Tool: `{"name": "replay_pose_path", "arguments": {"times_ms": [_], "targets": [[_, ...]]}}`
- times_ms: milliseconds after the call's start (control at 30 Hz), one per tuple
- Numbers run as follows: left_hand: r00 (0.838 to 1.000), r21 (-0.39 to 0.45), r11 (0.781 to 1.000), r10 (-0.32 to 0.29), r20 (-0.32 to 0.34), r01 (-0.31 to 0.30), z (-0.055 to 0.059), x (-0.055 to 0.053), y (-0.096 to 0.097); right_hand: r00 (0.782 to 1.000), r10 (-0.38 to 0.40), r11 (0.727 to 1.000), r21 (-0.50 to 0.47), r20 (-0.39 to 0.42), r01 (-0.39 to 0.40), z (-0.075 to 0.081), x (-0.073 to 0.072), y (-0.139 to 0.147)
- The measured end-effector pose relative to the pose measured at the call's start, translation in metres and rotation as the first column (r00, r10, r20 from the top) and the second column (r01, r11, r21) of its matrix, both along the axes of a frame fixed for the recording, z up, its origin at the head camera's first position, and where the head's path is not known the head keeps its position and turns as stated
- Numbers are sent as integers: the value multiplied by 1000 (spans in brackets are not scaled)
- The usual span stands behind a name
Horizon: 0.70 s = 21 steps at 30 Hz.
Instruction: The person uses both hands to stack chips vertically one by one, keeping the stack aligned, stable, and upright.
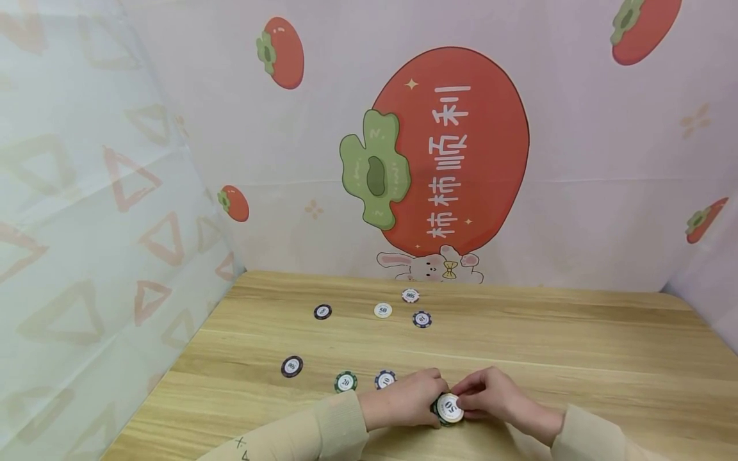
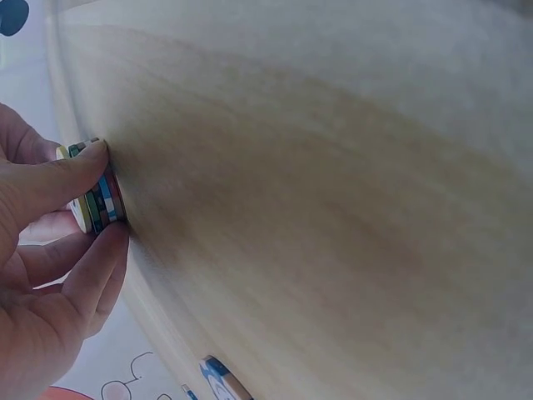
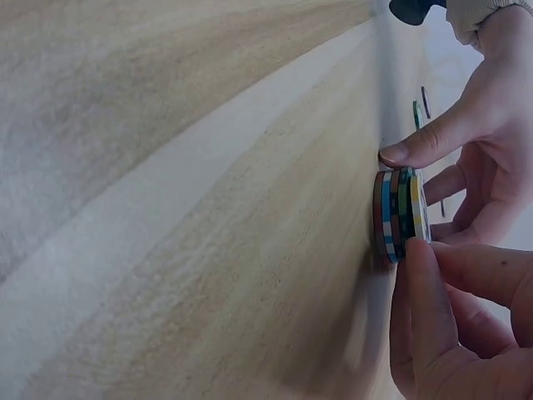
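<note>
A short stack of poker chips [image 3: 390, 212] stands on edge-aligned layers of red, blue and green on the table, with a white-and-yellow 50 chip [image 1: 450, 406] on top. My left hand [image 1: 410, 398] curls round the stack's left side, its thumb at the near edge and fingers at the far edge. From the right, my right hand [image 1: 497, 397] pinches the 50 chip at its rim, thumb over its face. Both hands meet at the stack in the right wrist view, fingertips low by the wood. Fingers hide part of the stack's sides.
On the wooden table [image 1: 565, 346], a green 20 chip [image 1: 345, 382], a blue 10 chip [image 1: 385, 380] and a dark chip [image 1: 292, 366] lie left of the stack. Farther back lie another dark chip [image 1: 323, 312], a white 50 chip [image 1: 383, 310], a blue chip [image 1: 422, 319] and a 500 chip [image 1: 410, 296]. Printed curtains [image 1: 576, 160] surround the table.
</note>
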<state>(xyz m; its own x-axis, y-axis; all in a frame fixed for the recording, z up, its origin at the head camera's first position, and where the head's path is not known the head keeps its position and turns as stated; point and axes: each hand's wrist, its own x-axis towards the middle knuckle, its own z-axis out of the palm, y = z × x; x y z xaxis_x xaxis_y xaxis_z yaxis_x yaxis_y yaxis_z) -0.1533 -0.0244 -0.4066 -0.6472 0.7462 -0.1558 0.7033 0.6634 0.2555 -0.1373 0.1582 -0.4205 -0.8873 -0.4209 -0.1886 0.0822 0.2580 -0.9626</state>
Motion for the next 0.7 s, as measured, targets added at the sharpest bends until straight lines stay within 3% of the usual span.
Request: {"name": "replay_pose_path", "arguments": {"times_ms": [500,600,700], "targets": [[1000,16,1000,6,22,-6,0,0,-1,999,-27,999,31,-30,28,-5,4,-4],[1000,21,1000,0,17,0,0,0,-1,993,8,997,83,-116,2,-5,4,-4],[1000,31,999,-11,14,10,0,-1,-2,974,69,987,155,-218,-35,-5,3,-3]]}}
